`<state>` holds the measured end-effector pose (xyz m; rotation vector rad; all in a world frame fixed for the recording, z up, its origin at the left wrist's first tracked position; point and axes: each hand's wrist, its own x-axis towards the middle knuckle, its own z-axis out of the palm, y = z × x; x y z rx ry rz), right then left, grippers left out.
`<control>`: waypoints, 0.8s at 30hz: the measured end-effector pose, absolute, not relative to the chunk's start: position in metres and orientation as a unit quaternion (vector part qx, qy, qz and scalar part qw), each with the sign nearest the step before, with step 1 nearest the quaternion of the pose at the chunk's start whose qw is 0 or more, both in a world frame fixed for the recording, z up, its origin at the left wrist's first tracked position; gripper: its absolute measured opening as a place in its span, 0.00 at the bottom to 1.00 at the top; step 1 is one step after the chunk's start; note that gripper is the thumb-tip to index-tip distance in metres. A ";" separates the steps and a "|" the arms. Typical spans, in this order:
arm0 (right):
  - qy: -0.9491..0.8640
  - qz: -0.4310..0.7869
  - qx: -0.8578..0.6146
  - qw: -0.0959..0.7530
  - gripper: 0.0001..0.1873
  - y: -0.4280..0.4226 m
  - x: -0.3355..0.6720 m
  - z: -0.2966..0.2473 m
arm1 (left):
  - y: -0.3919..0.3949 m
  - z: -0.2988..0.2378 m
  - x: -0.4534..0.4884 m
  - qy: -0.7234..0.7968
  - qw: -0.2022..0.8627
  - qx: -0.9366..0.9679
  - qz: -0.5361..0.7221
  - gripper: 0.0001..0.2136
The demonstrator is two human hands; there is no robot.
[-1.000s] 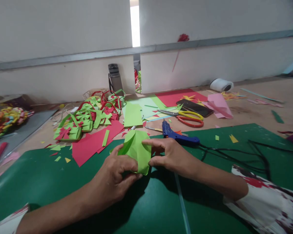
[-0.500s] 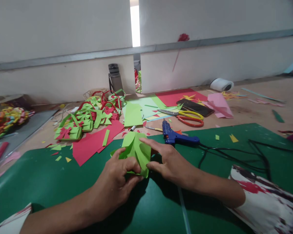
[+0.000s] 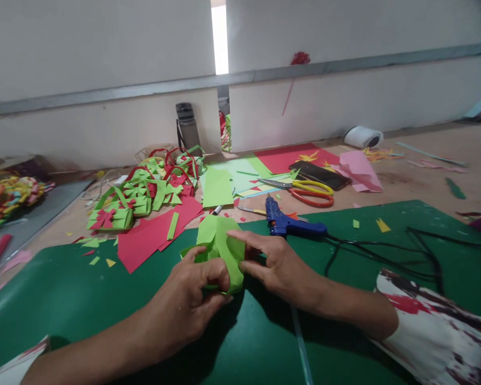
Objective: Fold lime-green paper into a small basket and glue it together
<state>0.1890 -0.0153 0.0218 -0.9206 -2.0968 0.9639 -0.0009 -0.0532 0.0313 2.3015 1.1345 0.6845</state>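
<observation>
A folded piece of light green paper is held between both hands over the green mat. My left hand grips its left and lower side, with the fingers curled into the fold. My right hand pinches the right edge, index finger on the front face and thumb lower down. The paper bulges open towards the left, and its inside is partly hidden by my left fingers. Just beyond my right hand lies a blue glue gun, its nozzle pointing away.
Small green and red paper bags are heaped at the back left, near red paper sheets. Scissors, a phone and a bottle stand or lie behind. A black cord crosses the mat's right side.
The right-hand face of the green paper has been flattened, and its central crease has moved left. Both hands keep their grip, with only slight finger movement. The view has shifted slightly.
</observation>
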 end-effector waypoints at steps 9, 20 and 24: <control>-0.808 0.361 -0.359 0.297 0.19 -0.017 0.190 0.021 | -0.058 0.019 0.001 0.400 0.140 0.858 0.291 0.08; -0.762 0.372 -0.422 0.322 0.42 -0.022 0.185 0.013 | -0.057 0.009 0.002 0.378 0.049 0.866 0.325 0.09; -0.742 0.383 -0.436 0.336 0.47 -0.020 0.183 0.010 | -0.057 0.006 0.004 0.369 0.043 0.862 0.345 0.09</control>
